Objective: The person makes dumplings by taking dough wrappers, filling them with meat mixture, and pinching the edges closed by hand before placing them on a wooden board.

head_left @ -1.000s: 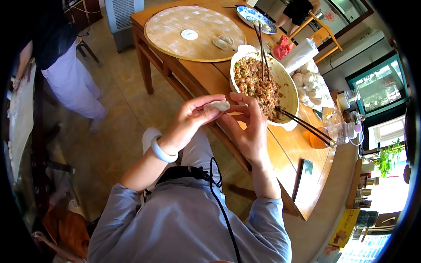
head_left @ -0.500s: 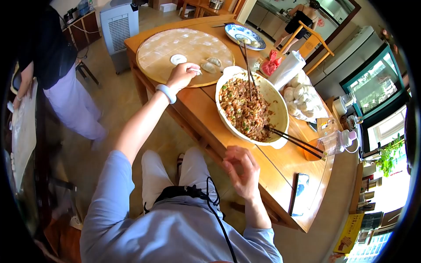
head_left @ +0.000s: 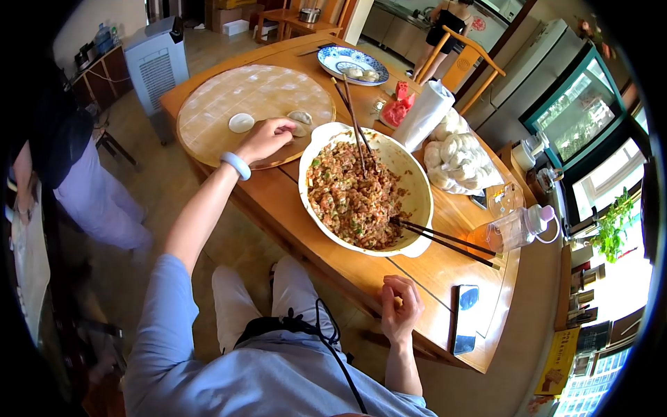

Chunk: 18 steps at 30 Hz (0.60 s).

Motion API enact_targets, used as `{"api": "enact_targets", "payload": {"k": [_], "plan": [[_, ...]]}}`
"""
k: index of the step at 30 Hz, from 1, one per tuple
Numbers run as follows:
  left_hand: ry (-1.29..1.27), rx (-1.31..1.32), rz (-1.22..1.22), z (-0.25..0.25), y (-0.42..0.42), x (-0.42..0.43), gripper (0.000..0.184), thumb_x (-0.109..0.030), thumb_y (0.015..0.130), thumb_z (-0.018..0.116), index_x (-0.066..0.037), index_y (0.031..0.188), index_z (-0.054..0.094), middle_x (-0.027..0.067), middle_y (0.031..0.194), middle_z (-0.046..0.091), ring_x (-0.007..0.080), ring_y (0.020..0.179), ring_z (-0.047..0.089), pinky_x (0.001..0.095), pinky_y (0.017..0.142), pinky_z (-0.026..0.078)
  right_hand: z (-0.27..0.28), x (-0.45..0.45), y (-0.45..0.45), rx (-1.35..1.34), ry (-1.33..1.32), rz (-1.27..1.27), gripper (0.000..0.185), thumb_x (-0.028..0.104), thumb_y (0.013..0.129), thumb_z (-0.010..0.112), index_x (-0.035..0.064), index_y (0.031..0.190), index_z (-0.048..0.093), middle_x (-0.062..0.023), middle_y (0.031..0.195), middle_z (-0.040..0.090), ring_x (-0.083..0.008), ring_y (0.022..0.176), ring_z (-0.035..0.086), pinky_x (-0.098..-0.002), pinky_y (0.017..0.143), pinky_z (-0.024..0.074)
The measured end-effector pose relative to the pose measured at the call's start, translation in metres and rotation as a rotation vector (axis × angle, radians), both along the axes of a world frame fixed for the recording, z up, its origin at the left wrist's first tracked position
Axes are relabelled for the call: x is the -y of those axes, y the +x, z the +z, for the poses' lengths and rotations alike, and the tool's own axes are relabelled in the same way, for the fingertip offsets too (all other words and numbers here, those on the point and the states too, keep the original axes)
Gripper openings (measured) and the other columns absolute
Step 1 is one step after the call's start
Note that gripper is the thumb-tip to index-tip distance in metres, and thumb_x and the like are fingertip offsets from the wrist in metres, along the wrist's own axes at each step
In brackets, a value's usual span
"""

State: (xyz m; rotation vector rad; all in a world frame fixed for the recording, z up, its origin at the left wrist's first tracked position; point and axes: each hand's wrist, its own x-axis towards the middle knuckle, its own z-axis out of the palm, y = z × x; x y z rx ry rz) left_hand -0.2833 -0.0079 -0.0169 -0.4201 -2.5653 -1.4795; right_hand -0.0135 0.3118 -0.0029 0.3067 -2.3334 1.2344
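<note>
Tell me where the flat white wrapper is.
In the head view, the flat white wrapper lies upper left on the round board, just left of the left hand.

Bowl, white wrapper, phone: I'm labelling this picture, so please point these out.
Bowl (head_left: 416, 183), head view: bare inner wall.
White wrapper (head_left: 241, 123), head view: middle of its top.
Phone (head_left: 465, 320), head view: middle of its screen.

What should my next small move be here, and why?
Probably shift your left hand from beside the dumplings to the round wrapper, once your grip is free: the wrapper lies flat and unfilled on the board, close to that hand, and the bowl of filling stands nearby.
</note>
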Motion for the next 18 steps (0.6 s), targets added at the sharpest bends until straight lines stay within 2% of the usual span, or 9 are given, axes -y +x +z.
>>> {"api": "enact_targets", "payload": {"k": [3, 6, 7, 10, 18], "plan": [[-0.12, 0.015, 0.043, 0.026, 0.003, -0.002, 0.022, -0.015, 0.084, 0.052, -0.001, 0.097, 0.064, 0.0085, 0.104, 0.061, 0.018, 0.093, 0.058, 0.0279, 0.08, 0.045, -0.004, -0.004, -0.001, -0.012, 0.008, -0.002, 0.01, -0.005, 0.078, 0.057, 0.0004, 0.087, 0.059, -0.0132, 0.086, 0.062, -0.0159, 0.065, 0.061, -0.0218, 0.048, 0.0491], [-0.29, -0.143, 0.015, 0.026, -0.006, -0.001, 0.021, -0.012, 0.082, 0.052, -0.001, 0.095, 0.064, 0.01, 0.106, 0.057, 0.0216, 0.098, 0.054, 0.0303, 0.086, 0.042, -0.007, -0.002, -0.003, -0.046, 0.035, -0.002, 0.011, -0.006, 0.078, 0.056, 0.0005, 0.086, 0.059, -0.0135, 0.085, 0.062, -0.0162, 0.064, 0.061, -0.022, 0.048, 0.0491], [-0.319, -0.211, -0.009, 0.024, -0.008, -0.002, 0.022, -0.009, 0.079, 0.051, -0.001, 0.095, 0.064, 0.0118, 0.107, 0.055, 0.025, 0.103, 0.05, 0.0327, 0.091, 0.039, -0.004, 0.0, -0.003, -0.057, 0.043, -0.004, 0.011, -0.006, 0.078, 0.056, 0.0006, 0.086, 0.06, -0.0135, 0.085, 0.062, -0.0164, 0.064, 0.061, -0.022, 0.048, 0.0491], [-0.358, -0.184, -0.131, 0.026, -0.015, 0.002, 0.024, -0.006, 0.077, 0.048, -0.001, 0.095, 0.064, 0.0128, 0.106, 0.055, 0.0254, 0.106, 0.049, 0.034, 0.093, 0.037, -0.008, 0.0, -0.003, -0.055, 0.01, -0.017, 0.011, -0.006, 0.078, 0.056, 0.0007, 0.086, 0.06, -0.0136, 0.085, 0.062, -0.0168, 0.063, 0.061, -0.0223, 0.048, 0.0492], [-0.427, -0.126, -0.205, 0.022, -0.027, 0.008, 0.035, 0.001, 0.073, 0.048, -0.002, 0.105, 0.059, 0.0142, 0.104, 0.055, 0.0277, 0.099, 0.051, 0.0344, 0.084, 0.041, -0.013, -0.002, -0.006, -0.091, 0.085, -0.021, 0.008, -0.005, 0.078, 0.058, 0.0006, 0.084, 0.061, -0.0128, 0.079, 0.062, -0.0163, 0.061, 0.061, -0.0223, 0.046, 0.047]]}}
